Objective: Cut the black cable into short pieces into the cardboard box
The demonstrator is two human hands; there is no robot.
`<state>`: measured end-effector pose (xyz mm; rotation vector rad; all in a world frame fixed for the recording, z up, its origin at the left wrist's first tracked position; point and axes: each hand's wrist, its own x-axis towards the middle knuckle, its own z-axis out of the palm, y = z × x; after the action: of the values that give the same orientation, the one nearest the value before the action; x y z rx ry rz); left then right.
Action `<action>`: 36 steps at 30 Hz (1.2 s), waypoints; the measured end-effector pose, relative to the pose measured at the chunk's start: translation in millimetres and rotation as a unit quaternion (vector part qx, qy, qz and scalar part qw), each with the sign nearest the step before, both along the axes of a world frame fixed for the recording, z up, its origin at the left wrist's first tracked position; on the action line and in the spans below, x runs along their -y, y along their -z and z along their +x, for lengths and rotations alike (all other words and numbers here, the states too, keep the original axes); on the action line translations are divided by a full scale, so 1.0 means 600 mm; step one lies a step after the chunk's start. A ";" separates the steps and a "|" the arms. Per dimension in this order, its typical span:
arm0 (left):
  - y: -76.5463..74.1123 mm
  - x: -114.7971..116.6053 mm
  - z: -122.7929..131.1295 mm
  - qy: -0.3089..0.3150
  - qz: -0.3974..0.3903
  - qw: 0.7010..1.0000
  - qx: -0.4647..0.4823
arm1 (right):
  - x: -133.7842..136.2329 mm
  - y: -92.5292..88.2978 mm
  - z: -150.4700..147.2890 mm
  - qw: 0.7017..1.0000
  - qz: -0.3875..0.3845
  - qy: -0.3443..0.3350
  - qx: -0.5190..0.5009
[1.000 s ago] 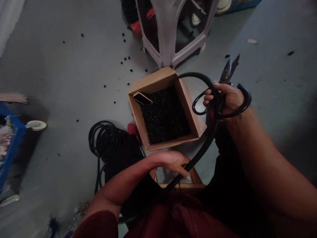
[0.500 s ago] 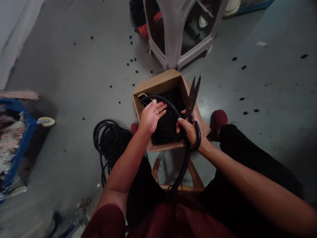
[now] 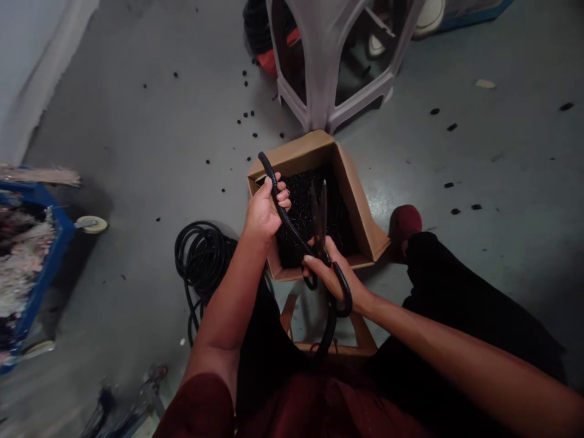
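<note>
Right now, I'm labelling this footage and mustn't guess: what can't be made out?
In the head view:
Scissors: handles partly hidden by the right hand.
Hose: lower end lost in the dark.
Box: bottom covered by black pieces.
Blue cart: cut off by the left edge.
Stool: cut off by the top edge.
Floor bits: too small to identify.

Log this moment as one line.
left hand: grips black tube | right hand: holds scissors, blades parted | cardboard box: beneath, holding black pieces
</note>
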<state>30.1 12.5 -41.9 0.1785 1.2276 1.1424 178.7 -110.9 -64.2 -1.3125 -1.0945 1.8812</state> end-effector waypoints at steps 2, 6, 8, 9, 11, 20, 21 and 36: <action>-0.008 0.001 -0.003 0.016 0.016 1.000 -0.016 | -0.012 0.011 0.000 0.996 -0.037 0.053 -0.059; -0.023 0.003 -0.006 0.015 0.027 0.998 -0.050 | -0.056 0.040 0.012 0.965 -0.145 0.194 -0.097; -0.026 0.008 0.000 0.039 0.021 0.998 -0.046 | -0.080 0.054 0.023 0.957 -0.146 0.237 -0.078; -0.026 0.013 0.005 0.058 0.019 0.997 -0.040 | -0.091 0.059 0.029 0.956 -0.137 0.251 -0.067; -0.022 0.026 0.020 0.105 0.019 0.994 -0.033 | -0.111 0.063 0.041 0.959 -0.111 0.256 -0.051; -0.013 0.075 0.051 0.358 0.032 0.933 -0.002 | -0.152 0.020 0.067 0.970 -0.094 0.178 -0.134; -0.013 0.076 0.051 0.372 0.027 0.928 0.010 | -0.154 0.013 0.069 0.970 -0.091 0.169 -0.146; -0.003 0.080 0.070 0.411 0.023 0.911 -0.007 | -0.167 0.005 0.094 0.973 0.003 0.180 -0.144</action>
<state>72.3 -35.7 -40.3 0.6719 0.9743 0.4262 235.3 -10.5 -67.2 -1.1039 -0.6634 1.7222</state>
